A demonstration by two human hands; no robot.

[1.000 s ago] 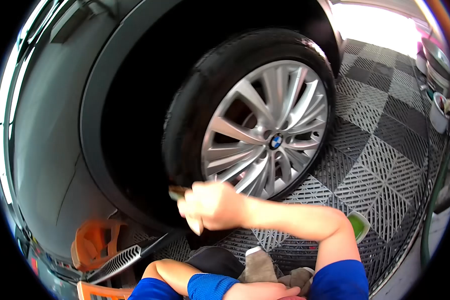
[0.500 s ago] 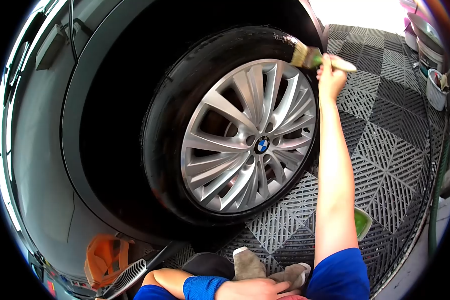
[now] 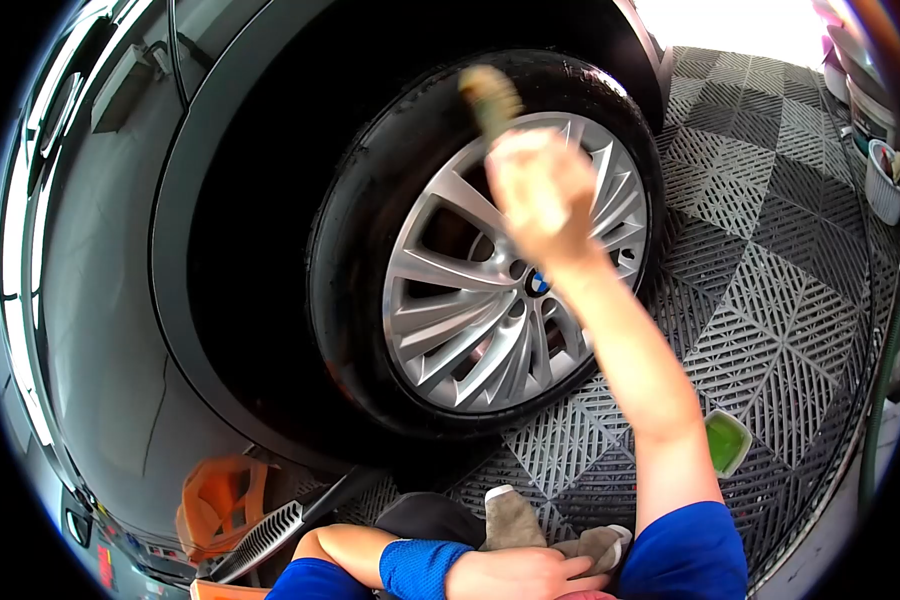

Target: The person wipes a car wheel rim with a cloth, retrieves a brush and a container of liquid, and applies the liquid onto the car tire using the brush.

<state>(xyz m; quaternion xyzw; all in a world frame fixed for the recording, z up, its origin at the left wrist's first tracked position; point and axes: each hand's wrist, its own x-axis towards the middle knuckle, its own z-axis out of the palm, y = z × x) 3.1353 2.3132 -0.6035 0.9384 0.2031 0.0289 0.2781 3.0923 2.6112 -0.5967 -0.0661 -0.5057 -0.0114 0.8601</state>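
My right hand (image 3: 545, 190), blurred by motion, is closed around the handle of a paintbrush (image 3: 492, 100). Its bristles are at the upper sidewall of a black tyre (image 3: 355, 260); whether they touch is too blurred to tell. My right forearm crosses in front of the silver multi-spoke wheel rim (image 3: 445, 330), covering part of the spokes and the blue-and-white centre badge (image 3: 537, 283). Low in the view, my left hand (image 3: 505, 575) lies by my lap with fingers stretched out, near my beige shoes (image 3: 510, 520). Some of its fingers are partly hidden.
A small dish (image 3: 738, 462) of green contents sits on the grey grid floor tiles (image 3: 770, 330) beside my right elbow. The dark car body (image 3: 100, 260) curves along the left. Buckets and a white ribbed pot (image 3: 884, 190) stand at the far right, by a green hose (image 3: 882, 400).
My right hand has swept the brush leftward over the tyre's top, from its right side to the upper left. The dish shows more fully. My left hand stays by my lap.
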